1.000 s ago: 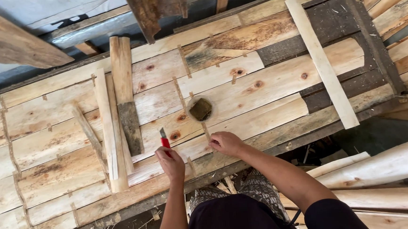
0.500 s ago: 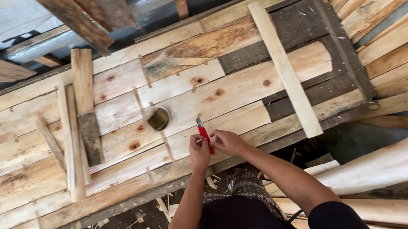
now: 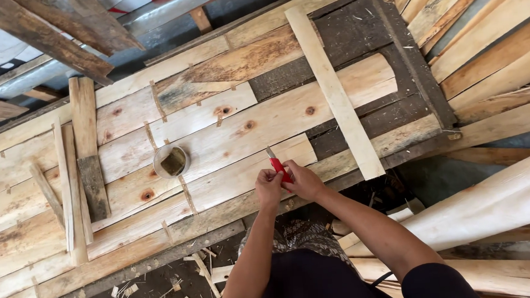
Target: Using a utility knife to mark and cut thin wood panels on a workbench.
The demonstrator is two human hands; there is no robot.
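Note:
Both my hands meet at the near edge of a rough plank workbench [image 3: 227,133]. My left hand [image 3: 269,188] and my right hand [image 3: 302,181] are closed together on a small red-handled utility knife [image 3: 277,165], whose short blade points up and away over a pale board. A small round tin [image 3: 172,161] with dark contents sits on the planks to the left of my hands, well apart from them.
A long pale slat [image 3: 335,92] lies diagonally across the bench to the right. Several narrow strips and a dark-ended piece [image 3: 87,154] lie at the left. Stacked boards [image 3: 491,37] fill the right side; offcuts litter the ground [image 3: 163,284] below.
The view has shifted, so the bench sits further right and lower. My hands have come together on the red knife, which earlier stood in my left hand alone.

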